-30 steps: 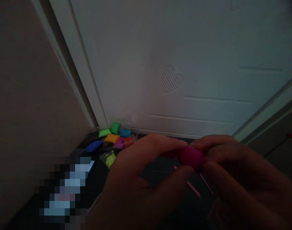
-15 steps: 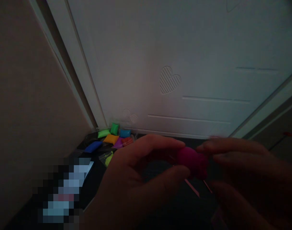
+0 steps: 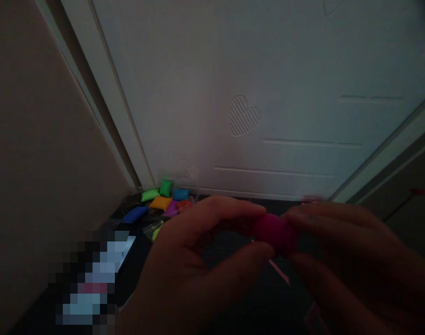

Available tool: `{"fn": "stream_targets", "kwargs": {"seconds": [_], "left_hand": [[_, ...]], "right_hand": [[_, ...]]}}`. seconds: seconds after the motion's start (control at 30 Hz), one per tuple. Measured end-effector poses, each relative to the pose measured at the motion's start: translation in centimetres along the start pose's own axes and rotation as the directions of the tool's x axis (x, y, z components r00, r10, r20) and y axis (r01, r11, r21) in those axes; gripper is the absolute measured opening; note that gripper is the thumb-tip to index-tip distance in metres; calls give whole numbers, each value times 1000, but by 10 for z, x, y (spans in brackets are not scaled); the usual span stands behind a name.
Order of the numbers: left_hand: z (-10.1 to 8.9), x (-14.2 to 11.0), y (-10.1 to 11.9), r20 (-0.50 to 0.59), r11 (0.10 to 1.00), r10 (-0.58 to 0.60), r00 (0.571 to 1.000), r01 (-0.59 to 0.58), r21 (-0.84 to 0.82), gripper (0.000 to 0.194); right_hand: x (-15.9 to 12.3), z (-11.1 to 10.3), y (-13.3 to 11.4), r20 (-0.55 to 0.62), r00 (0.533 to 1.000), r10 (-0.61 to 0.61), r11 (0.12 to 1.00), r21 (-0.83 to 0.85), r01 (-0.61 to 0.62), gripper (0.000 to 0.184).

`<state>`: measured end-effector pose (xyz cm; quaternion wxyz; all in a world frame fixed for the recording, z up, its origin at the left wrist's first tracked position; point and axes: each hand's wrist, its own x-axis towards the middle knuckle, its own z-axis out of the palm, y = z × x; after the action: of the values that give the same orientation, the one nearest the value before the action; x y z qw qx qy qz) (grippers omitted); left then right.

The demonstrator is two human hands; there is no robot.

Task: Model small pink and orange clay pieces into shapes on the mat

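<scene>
A magenta lump of soft clay (image 3: 275, 232) is pinched between both my hands in the lower middle of the view. My left hand (image 3: 195, 265) grips it from the left with thumb and forefinger. My right hand (image 3: 348, 260) closes on it from the right with its fingertips. The scene is dim and the lower parts of both hands are in shadow.
Several small coloured packets (image 3: 163, 200) in green, orange, blue, purple and yellow lie on the dark floor by a white door (image 3: 268, 93) with embossed hearts. A thin pink stick (image 3: 278, 272) lies below my hands. A beige wall (image 3: 31, 163) fills the left.
My right fingers, spread at half a second ago, have closed back onto the lump. The view has drifted slightly, and the lump sits a little lower left.
</scene>
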<state>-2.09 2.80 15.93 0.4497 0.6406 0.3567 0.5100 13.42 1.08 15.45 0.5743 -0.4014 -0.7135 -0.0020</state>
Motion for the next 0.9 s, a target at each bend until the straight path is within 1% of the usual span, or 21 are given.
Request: {"fn": "stream_targets", "kwargs": {"seconds": [0.1, 0.27, 0.4, 0.53, 0.6, 0.7, 0.77, 0.9], "left_hand": [[0, 0, 0, -3, 1000, 10, 1000, -10, 23, 25], [-2, 1, 2, 3, 998, 25, 1000, -26, 57, 26], [-2, 2, 5, 9, 998, 27, 1000, -27, 55, 25], [0, 1, 6, 24, 1000, -18, 1000, 17, 20, 25], [2, 0, 5, 6, 999, -32, 999, 32, -13, 25], [4, -1, 4, -17, 999, -32, 999, 31, -35, 24], [5, 0, 4, -27, 1000, -16, 1000, 15, -24, 24], [5, 0, 6, -97, 1000, 22, 995, -23, -8, 23]], "right_hand": [[1, -2, 1, 29, 999, -17, 1000, -1, 17, 24], [4, -3, 2, 38, 998, -57, 998, -4, 58, 23], [4, 0, 0, 7, 1000, 4, 1000, 17, -4, 20], [1, 3, -1, -17, 999, 50, 997, 53, -49, 18], [-1, 6, -1, -42, 997, 68, 996, 61, -66, 16], [-3, 9, 0, -70, 996, 59, 996, 63, -55, 14], [-3, 11, 1, -80, 996, 50, 998, 52, -46, 14], [-1, 10, 0, -76, 997, 30, 999, 23, -29, 14]]}}
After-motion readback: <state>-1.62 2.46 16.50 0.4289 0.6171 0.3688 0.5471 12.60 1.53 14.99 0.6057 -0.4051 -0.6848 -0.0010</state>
